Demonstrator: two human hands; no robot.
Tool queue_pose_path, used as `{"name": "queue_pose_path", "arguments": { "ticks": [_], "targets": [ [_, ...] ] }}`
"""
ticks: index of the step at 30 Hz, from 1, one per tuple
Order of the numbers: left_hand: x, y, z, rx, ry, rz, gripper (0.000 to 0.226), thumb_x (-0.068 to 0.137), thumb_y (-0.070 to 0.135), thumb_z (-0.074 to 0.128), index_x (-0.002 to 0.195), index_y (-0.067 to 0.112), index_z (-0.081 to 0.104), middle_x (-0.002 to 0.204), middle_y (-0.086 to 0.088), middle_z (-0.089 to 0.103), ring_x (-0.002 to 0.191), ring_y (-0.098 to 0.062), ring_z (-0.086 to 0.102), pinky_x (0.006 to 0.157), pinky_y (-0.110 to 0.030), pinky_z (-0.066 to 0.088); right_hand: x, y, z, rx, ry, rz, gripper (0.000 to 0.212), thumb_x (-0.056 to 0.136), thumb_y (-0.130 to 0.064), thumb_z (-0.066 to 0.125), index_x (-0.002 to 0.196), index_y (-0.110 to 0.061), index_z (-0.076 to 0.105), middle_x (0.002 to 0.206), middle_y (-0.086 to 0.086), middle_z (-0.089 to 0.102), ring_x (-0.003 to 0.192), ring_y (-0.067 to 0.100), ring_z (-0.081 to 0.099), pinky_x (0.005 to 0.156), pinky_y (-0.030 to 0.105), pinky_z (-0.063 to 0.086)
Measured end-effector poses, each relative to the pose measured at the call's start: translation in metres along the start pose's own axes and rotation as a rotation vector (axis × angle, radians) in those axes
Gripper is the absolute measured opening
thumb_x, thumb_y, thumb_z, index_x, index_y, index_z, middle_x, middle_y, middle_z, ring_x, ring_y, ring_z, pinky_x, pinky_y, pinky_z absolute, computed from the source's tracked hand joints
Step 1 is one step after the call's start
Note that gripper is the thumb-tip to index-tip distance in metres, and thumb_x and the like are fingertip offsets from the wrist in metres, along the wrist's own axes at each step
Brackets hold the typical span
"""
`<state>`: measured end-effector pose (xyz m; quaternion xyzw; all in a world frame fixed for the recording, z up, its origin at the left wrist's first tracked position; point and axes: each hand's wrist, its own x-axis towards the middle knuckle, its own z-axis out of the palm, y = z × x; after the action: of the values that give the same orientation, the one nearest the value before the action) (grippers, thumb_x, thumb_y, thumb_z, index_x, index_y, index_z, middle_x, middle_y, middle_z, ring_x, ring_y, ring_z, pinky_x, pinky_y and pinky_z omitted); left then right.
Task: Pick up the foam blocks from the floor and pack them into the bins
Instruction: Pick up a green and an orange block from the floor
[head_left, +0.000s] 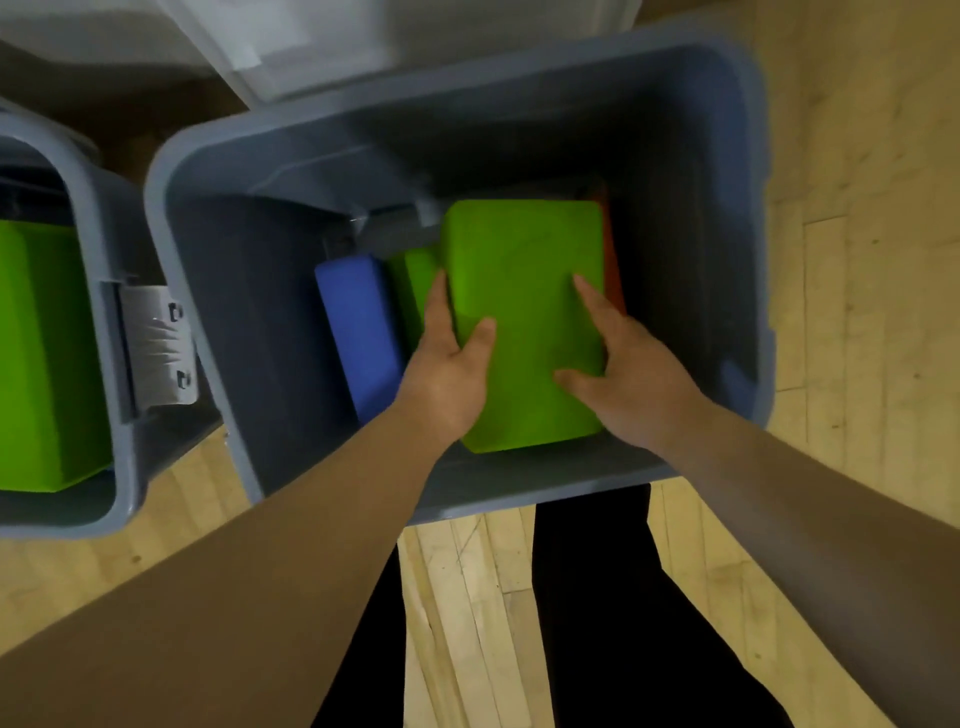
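A large green foam block (524, 312) lies flat inside the grey bin (218, 171) in the middle of the view. My left hand (449, 369) holds its left edge, thumb on top and fingers along the side. On the block's right edge my right hand (618, 374) grips with the thumb across the top. Beside it in the bin stand a blue block (358, 332) and a narrower green block (415, 280) on edge. An orange block (613, 270) peeks out on the right, mostly hidden.
A second grey bin (98, 291) at the left holds another green block (41, 358) and has a metal latch. A translucent white container (322, 47) stands behind the bins. Wooden floor (857, 260) surrounds them; my dark trouser legs are below.
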<state>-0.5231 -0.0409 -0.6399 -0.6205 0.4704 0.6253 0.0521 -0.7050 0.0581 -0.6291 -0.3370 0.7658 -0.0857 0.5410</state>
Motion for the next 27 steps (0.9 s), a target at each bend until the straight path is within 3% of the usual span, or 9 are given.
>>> {"name": "queue_pose_path", "arguments": {
  "ticks": [2, 3, 5, 8, 11, 14, 20, 24, 27],
  "targets": [
    [0.020, 0.008, 0.018, 0.089, -0.096, 0.004, 0.083, 0.105, 0.035, 0.055, 0.161, 0.045, -0.005, 0.139, 0.015, 0.048, 0.102, -0.005, 0.060, 0.085, -0.019, 0.047, 0.009, 0.010, -0.018, -0.122, 0.050, 0.044, 0.096, 0.095, -0.033, 0.070, 0.156, -0.056, -0.001, 0.156, 0.004, 0.035, 0.134, 0.025, 0.047, 0.109, 0.036, 0.042],
    [0.031, 0.012, 0.027, 0.167, -0.143, 0.016, 0.087, 0.104, 0.033, 0.058, 0.161, 0.043, -0.007, 0.141, 0.014, 0.047, 0.109, -0.009, 0.060, 0.085, -0.016, 0.044, 0.017, 0.017, -0.026, -0.194, 0.073, 0.063, 0.095, 0.096, -0.032, 0.068, 0.157, -0.053, -0.001, 0.157, 0.007, 0.031, 0.132, 0.029, 0.049, 0.107, 0.039, 0.044],
    [0.050, 0.019, 0.041, 0.321, -0.209, 0.055, 0.091, 0.102, 0.032, 0.061, 0.161, 0.041, -0.008, 0.153, 0.006, 0.045, 0.128, -0.018, 0.053, 0.092, -0.017, 0.037, 0.037, 0.027, -0.037, -0.343, 0.110, 0.101, 0.093, 0.096, -0.030, 0.066, 0.160, -0.047, 0.001, 0.162, 0.011, 0.022, 0.133, 0.036, 0.048, 0.105, 0.044, 0.046],
    [0.064, 0.013, 0.049, 0.515, -0.220, 0.120, 0.092, 0.099, 0.037, 0.063, 0.162, 0.037, -0.004, 0.162, -0.005, 0.035, 0.139, -0.023, 0.043, 0.101, -0.019, 0.030, 0.056, 0.035, -0.032, -0.502, 0.085, 0.127, 0.090, 0.096, -0.026, 0.066, 0.162, -0.038, 0.005, 0.162, 0.018, 0.015, 0.132, 0.043, 0.046, 0.105, 0.046, 0.045],
    [0.046, -0.006, 0.034, 0.708, -0.186, 0.134, 0.091, 0.097, 0.048, 0.061, 0.163, 0.034, 0.000, 0.165, -0.012, 0.024, 0.147, -0.033, 0.032, 0.118, -0.038, 0.030, 0.051, 0.030, -0.019, -0.556, 0.101, 0.157, 0.093, 0.093, -0.031, 0.069, 0.162, -0.035, 0.006, 0.160, 0.020, 0.016, 0.135, 0.044, 0.039, 0.106, 0.047, 0.042],
    [0.015, -0.010, -0.003, 0.850, -0.145, 0.168, 0.091, 0.095, 0.054, 0.059, 0.163, 0.033, 0.001, 0.162, -0.012, 0.028, 0.144, -0.036, 0.033, 0.113, -0.053, 0.038, 0.034, 0.001, -0.016, -0.532, 0.081, 0.150, 0.098, 0.091, -0.043, 0.072, 0.162, -0.036, 0.005, 0.161, 0.020, 0.016, 0.140, 0.045, 0.034, 0.109, 0.048, 0.040],
    [-0.075, 0.062, -0.103, 0.990, 0.019, 0.220, 0.096, 0.089, 0.060, 0.062, 0.163, 0.030, 0.007, 0.159, -0.010, 0.029, 0.140, -0.039, 0.036, 0.109, -0.055, 0.041, -0.036, -0.110, -0.038, -0.529, 0.036, 0.020, 0.098, 0.089, -0.052, 0.069, 0.162, -0.036, 0.007, 0.168, 0.016, 0.006, 0.150, 0.043, 0.021, 0.119, 0.049, 0.031],
    [-0.165, 0.155, -0.201, 1.014, 0.158, 0.305, 0.096, 0.088, 0.062, 0.062, 0.162, 0.029, 0.010, 0.159, -0.008, 0.028, 0.143, -0.036, 0.032, 0.113, -0.052, 0.037, -0.107, -0.243, -0.097, -0.575, 0.029, -0.099, 0.095, 0.091, -0.056, 0.066, 0.162, -0.036, 0.006, 0.169, 0.012, 0.003, 0.152, 0.040, 0.017, 0.119, 0.051, 0.031],
    [-0.255, 0.243, -0.267, 1.064, 0.230, 0.401, 0.092, 0.090, 0.063, 0.059, 0.162, 0.030, 0.012, 0.163, -0.008, 0.023, 0.146, -0.037, 0.028, 0.114, -0.052, 0.035, -0.186, -0.349, -0.152, -0.644, 0.129, -0.192, 0.096, 0.088, -0.062, 0.065, 0.161, -0.035, 0.009, 0.168, 0.011, 0.006, 0.150, 0.039, 0.023, 0.117, 0.050, 0.034]
  ]
}}
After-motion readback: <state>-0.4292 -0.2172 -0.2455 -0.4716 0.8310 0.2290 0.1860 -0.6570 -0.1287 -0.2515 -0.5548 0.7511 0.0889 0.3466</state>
